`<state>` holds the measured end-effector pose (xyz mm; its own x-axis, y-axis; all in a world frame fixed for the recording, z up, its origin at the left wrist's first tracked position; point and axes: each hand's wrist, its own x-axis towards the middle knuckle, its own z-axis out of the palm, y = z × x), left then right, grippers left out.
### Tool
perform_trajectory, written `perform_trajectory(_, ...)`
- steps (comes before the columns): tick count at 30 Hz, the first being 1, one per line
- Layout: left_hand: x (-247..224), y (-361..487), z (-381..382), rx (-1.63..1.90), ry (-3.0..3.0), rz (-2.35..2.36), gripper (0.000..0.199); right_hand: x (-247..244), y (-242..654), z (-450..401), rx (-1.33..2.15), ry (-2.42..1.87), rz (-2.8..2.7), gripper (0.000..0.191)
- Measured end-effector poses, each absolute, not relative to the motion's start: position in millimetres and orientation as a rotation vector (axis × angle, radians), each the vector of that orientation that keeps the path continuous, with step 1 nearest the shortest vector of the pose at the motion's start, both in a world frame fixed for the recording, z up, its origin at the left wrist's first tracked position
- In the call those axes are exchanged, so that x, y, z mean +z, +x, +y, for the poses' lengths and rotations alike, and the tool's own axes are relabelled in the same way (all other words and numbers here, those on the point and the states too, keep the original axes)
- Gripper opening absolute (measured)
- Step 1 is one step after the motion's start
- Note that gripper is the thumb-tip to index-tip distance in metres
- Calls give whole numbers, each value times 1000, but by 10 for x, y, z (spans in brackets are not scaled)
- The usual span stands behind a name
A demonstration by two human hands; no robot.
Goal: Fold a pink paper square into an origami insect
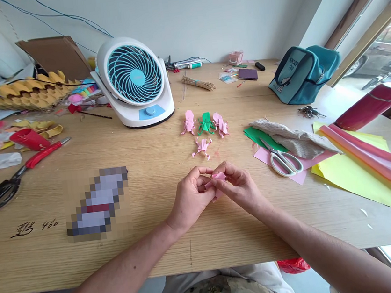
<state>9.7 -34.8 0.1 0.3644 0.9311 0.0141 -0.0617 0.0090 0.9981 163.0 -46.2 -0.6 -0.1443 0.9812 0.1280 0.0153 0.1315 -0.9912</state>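
Between my two hands, just above the front middle of the table, is a small piece of folded pink paper (pixel 216 181). My left hand (pixel 191 197) pinches it from the left with thumb and fingers. From the right, my right hand (pixel 239 186) grips the same paper, its fingertips close to the left ones. The fingers hide part of the folds. Right beyond my hands lies a pink origami figure (pixel 202 147) with thin legs. Behind that stand a green origami figure (pixel 206 122) and two more pink ones, one on either side of it.
A white fan (pixel 134 78) stands at the back left. White-handled scissors (pixel 285 162) rest on coloured paper at right, beside a grey cloth (pixel 291 138) and yellow sheets (pixel 358 179). Black-handled scissors (pixel 1 194) and a blurred-out flat object (pixel 98 204) lie left. A red bottle (pixel 370 105) is far right.
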Motion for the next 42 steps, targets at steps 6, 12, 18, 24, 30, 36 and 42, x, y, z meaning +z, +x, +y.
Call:
perform_trajectory(6,17,125,-370,959,1284,887,26,-7,1634,-465,1329,-1010,-1277,33)
perform_trajectory(12,-2,139,-392,953,1255,898,23,52,1652,-448,1370,-1007,-1162,30)
perform_trajectory(18,47,126,-357,1006,1100,910,27,81,1739,-416,1083,-1034,-1211,21)
perform_trajectory(24,57,97,-318,1060,1047,863,36,-13,1655,-430,966,-1145,-1469,22)
perform_trajectory(30,10,110,-332,1048,1071,849,35,-65,1635,-429,1006,-1103,-1373,25)
perform_trajectory(36,33,110,-342,1024,1078,861,32,53,1636,-465,1057,-1112,-1359,33)
perform_trajectory(42,23,140,-370,990,1027,881,32,78,1740,-423,956,-1084,-1210,21)
